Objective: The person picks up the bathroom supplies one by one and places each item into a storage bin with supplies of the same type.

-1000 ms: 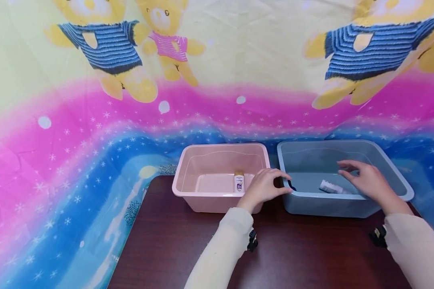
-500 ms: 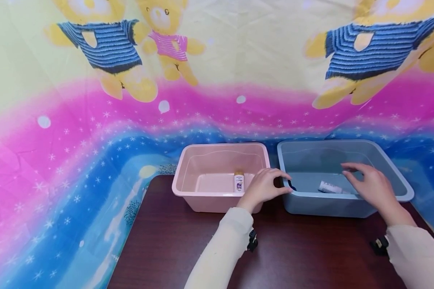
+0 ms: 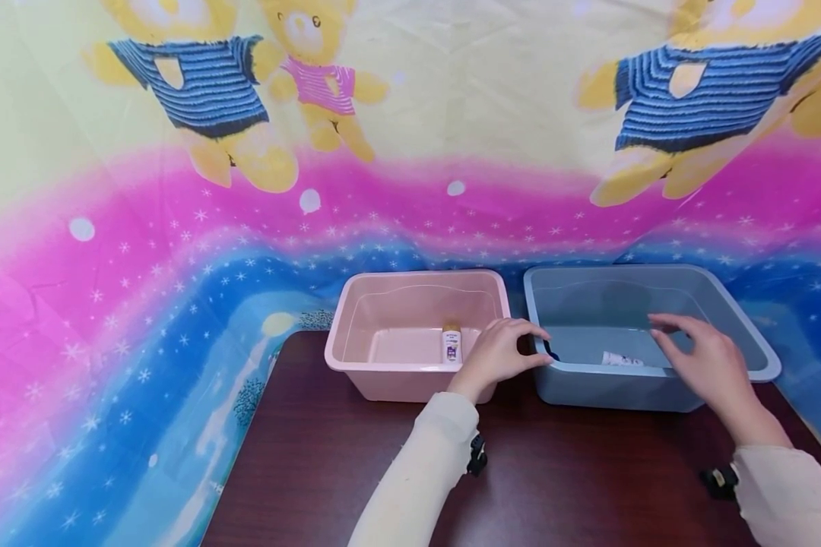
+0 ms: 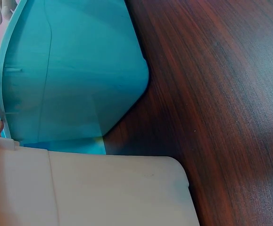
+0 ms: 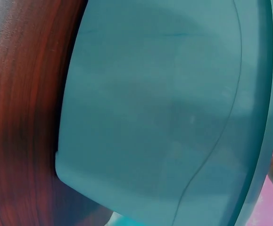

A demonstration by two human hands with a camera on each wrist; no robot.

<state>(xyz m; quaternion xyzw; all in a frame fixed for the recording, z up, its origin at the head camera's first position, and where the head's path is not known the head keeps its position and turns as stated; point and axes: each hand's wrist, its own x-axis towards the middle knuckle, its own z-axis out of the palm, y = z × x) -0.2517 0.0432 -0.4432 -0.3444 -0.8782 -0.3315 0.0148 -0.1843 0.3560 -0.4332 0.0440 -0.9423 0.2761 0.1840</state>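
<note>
A blue-grey plastic bin stands on the right of the head view. In it, near the front wall, lies a small white tube with dark print, partly hidden by the rim. My right hand hovers over the bin's front rim, thumb and fingers apart with nothing between them. At the bin's left rim is my left hand, thumb and forefinger spread beside a dark spot on the rim. Left of it, a pink bin holds a small white bottle with a gold cap.
Both bins stand side by side at the back of a dark wood-grain table, a narrow gap between them. Behind hangs a cloth printed with bears. A dark band with a small device sits at my left cuff.
My right hand has drawn back a little, toward the right and the front. The white tube has shifted slightly toward the bin's front wall. The left hand has stayed in place.
</note>
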